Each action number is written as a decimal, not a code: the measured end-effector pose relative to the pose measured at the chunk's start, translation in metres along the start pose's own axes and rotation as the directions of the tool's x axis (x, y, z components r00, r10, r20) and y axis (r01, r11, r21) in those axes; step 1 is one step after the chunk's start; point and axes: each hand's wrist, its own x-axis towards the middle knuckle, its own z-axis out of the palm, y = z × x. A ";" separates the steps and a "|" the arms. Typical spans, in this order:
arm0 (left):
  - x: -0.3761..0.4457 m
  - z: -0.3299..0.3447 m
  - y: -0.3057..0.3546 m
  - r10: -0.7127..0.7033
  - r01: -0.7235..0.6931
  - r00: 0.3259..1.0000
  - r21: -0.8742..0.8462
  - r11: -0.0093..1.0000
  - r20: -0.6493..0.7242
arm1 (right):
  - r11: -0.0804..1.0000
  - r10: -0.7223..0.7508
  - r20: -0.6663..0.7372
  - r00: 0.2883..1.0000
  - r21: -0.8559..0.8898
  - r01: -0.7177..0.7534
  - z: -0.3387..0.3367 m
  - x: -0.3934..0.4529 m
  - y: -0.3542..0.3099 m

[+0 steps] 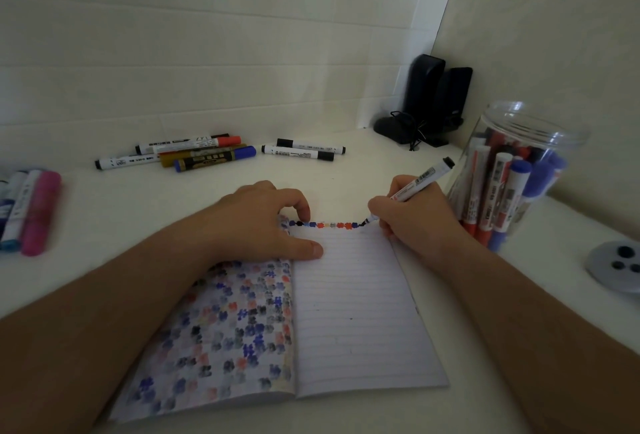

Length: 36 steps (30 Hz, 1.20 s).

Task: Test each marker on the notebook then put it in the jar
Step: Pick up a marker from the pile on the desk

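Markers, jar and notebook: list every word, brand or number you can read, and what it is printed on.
No text reads.
Marker in the right hand: barcode and print, too blurred.
Markers in the jar: label print, too blurred.
Markers by the wall: labels too small.
Notebook: only coloured test blots, no words.

Right hand (415, 222): grips the marker (420, 181), tip on the far edge of the notebook (360, 305).
Left of grip: left hand (266, 222) on the notebook, fingers at the far edge.
Right of grip: jar (512, 174), just beside, markers standing in it.
Behind grip, leftward: loose markers (301, 149) on the table (138, 198).
Behind grip, rightward: speakers (436, 98) in the corner.
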 end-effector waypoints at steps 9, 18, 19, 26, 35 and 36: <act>0.000 0.000 0.001 0.001 -0.001 1.000 0.005 1.000 0.011 | 0.995 -0.012 0.009 1.000 -0.098 0.012 0.004 -0.001 -0.004; 0.001 0.000 -0.001 0.006 -0.006 1.000 0.001 1.000 0.004 | 1.000 -0.016 -0.010 1.000 -0.004 0.015 0.001 0.003 0.002; 0.001 0.000 0.000 0.007 -0.007 1.000 0.001 1.000 0.003 | 1.000 -0.019 -0.007 1.000 0.001 0.019 0.001 0.003 0.003; 0.001 0.000 0.000 0.002 -0.003 1.000 0.004 1.000 0.009 | 0.998 -0.026 -0.005 1.000 -0.061 0.025 0.004 0.001 0.003; 0.000 0.000 0.001 -0.002 0.002 1.000 0.006 1.000 0.006 | 1.000 -0.010 -0.017 1.000 0.009 0.010 0.001 0.001 0.001; 0.000 0.000 0.001 -0.003 0.003 1.000 0.004 1.000 0.005 | 1.000 -0.012 -0.019 1.000 -0.002 0.012 0.001 0.001 0.001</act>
